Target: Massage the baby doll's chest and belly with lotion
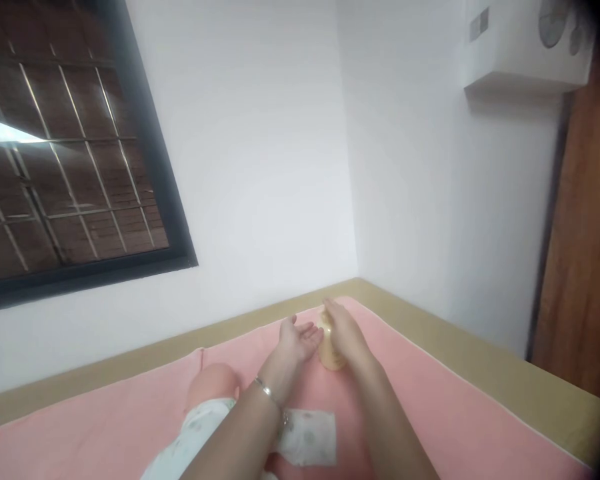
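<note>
My right hand (pixel 347 333) is closed around the side of a pale yellow bottle (pixel 331 357), its thumb near the bottle's top. The bottle stands on a pink cloth (pixel 405 413), and its upper part is partly hidden by the fingers. Beside it, my left hand (pixel 297 341) is open with the palm turned up, fingertips close to the bottle; whether they touch I cannot tell. A bracelet circles the left wrist. Below and left of that forearm lies a baby doll (pixel 213 383) in white patterned clothes, partly covered by my arm.
A white patterned cloth piece (pixel 313 437) lies between my forearms. A tan raised edge (pixel 430 327) borders the pink cloth along two white walls meeting in a corner. A barred window (pixel 70 167) is at left; a white wall-mounted box (pixel 525 53) hangs at upper right, near brown wood (pixel 585 253).
</note>
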`<state>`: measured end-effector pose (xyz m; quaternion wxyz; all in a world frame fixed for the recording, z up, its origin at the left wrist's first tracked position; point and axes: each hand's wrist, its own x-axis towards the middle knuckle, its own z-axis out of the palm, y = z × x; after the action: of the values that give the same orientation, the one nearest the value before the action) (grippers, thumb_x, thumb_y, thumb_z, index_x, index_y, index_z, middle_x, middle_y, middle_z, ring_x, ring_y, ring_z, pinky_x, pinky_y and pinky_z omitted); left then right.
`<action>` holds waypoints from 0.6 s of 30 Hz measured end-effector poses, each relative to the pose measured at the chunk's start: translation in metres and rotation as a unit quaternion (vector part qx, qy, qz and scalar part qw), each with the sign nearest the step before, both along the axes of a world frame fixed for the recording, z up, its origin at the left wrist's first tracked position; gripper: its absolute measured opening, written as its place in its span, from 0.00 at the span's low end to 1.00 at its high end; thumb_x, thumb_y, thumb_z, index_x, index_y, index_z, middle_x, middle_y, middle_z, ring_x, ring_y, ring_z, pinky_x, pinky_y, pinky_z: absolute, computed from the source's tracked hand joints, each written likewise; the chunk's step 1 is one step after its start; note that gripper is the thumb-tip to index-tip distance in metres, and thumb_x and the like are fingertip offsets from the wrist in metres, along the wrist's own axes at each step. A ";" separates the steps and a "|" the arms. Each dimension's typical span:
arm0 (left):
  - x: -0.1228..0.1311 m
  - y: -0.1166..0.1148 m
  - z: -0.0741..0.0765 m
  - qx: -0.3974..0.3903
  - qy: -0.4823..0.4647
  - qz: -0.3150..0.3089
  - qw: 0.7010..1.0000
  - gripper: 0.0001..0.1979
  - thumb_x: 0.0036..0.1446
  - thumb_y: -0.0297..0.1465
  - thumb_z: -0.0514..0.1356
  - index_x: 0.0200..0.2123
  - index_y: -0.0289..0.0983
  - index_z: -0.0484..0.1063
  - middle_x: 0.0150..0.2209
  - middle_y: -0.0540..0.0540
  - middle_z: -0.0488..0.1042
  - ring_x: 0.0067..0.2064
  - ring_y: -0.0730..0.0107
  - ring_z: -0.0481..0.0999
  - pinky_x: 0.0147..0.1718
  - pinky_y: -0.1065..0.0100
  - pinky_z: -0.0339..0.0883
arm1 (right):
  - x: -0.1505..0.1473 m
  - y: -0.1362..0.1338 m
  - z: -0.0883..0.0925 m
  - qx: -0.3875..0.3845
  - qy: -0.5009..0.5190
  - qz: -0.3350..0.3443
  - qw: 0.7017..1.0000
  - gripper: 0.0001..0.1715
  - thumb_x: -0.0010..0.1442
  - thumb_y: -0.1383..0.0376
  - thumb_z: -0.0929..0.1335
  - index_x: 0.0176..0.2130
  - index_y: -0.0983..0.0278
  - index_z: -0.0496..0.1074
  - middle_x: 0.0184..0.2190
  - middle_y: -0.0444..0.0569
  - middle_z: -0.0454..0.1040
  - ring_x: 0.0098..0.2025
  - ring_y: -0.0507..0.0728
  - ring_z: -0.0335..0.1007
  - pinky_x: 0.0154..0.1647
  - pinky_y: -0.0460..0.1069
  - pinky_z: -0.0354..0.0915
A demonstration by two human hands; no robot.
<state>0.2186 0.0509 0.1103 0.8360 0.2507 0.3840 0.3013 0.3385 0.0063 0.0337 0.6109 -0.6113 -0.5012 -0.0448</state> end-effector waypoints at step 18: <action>-0.033 -0.022 0.023 0.024 -0.016 -0.068 0.997 0.33 0.61 0.43 0.49 0.57 0.19 0.61 0.53 0.23 0.67 0.52 0.51 0.73 0.46 0.58 0.71 | -0.009 0.009 -0.004 -0.046 -0.041 -0.035 0.998 0.29 0.60 0.68 0.56 0.57 0.65 0.69 0.58 0.53 0.67 0.63 0.60 0.59 0.66 0.59 0.50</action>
<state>0.1858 0.0290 0.1329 0.8543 0.2917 0.3452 0.2567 0.3291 0.0152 0.0296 0.5595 -0.6535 -0.5052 -0.0683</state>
